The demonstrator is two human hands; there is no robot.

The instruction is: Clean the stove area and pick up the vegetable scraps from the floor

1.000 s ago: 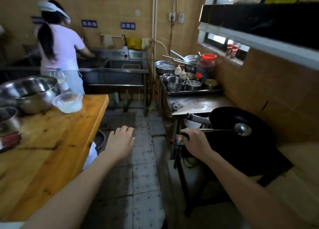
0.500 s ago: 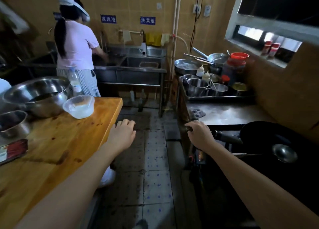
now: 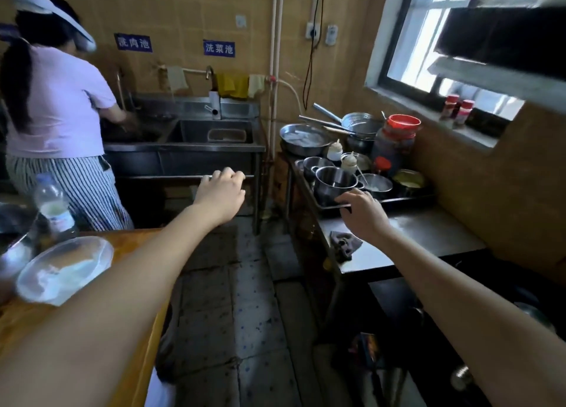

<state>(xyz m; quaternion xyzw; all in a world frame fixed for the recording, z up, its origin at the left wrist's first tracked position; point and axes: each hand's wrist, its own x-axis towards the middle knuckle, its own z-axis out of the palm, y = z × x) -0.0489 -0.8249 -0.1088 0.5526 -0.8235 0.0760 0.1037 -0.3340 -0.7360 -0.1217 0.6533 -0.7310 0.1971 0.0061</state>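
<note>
1. the left hand [image 3: 222, 193] hangs in the air over the floor [image 3: 245, 299], fingers loosely curled and holding nothing.
2. the right hand [image 3: 363, 212] hovers over the left end of the steel counter [image 3: 428, 232], fingers relaxed and slightly spread, holding nothing. i cannot tell if its fingertips touch the tray [image 3: 407, 199] of pots.
3. a dark cloth [image 3: 344, 244] lies crumpled at the counter's left edge, just near of the right hand.
4. the stove [image 3: 490, 287] is at the near right, past the counter's near end, too dark to read.
5. the floor is stained tile; i cannot make out any scraps on it.
6. at left, a wooden table [image 3: 141, 354] carries a plastic bowl [image 3: 66, 268] and a bottle [image 3: 55, 204]. far left, a person [image 3: 58, 106] stands at the sink [image 3: 214, 137].
</note>
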